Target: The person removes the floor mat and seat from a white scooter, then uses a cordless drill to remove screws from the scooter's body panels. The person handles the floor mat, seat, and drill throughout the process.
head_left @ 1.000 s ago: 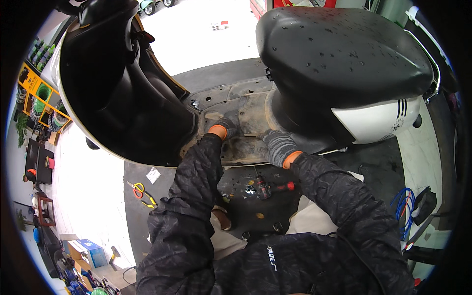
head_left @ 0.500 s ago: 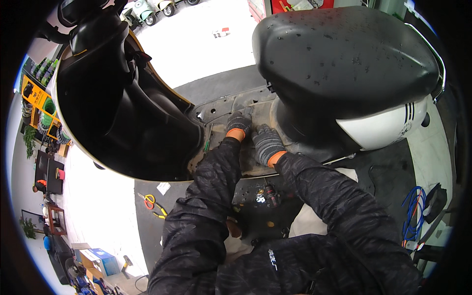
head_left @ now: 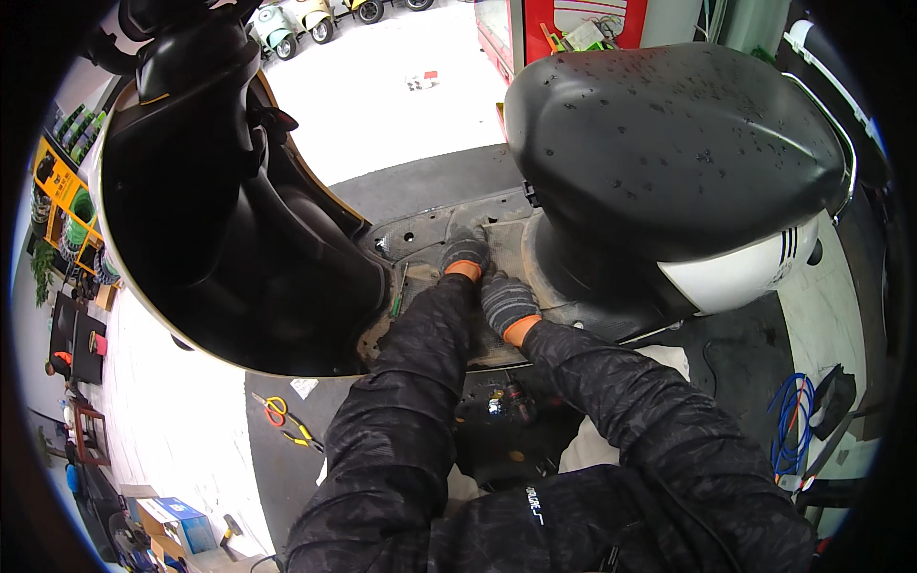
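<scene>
My left hand (head_left: 467,250), in a dark grey glove with orange cuff, rests on the scooter's dusty footboard (head_left: 411,236), fingers curled at a panel there. My right hand (head_left: 509,307), similarly gloved, is just below and right of it, fingers bent together toward my left hand; what either grips is hidden. A green-handled screwdriver (head_left: 395,303) lies on the footboard left of my hands. The black front legshield (head_left: 220,229) stands to the left, the black seat (head_left: 669,143) with droplets to the right, above a white side panel (head_left: 726,277).
On the dark mat below lie yellow-red cutters (head_left: 276,409), yellow pliers (head_left: 302,436) and a power tool (head_left: 518,401). A blue hose coil (head_left: 791,425) is at right. A yellow rack (head_left: 62,181), a blue box (head_left: 181,525) and parked scooters (head_left: 277,38) surround the area.
My left hand has shifted right along the footboard and my right hand has moved left beside it. The screwdriver has come into sight. The whole view has also shifted slightly.
</scene>
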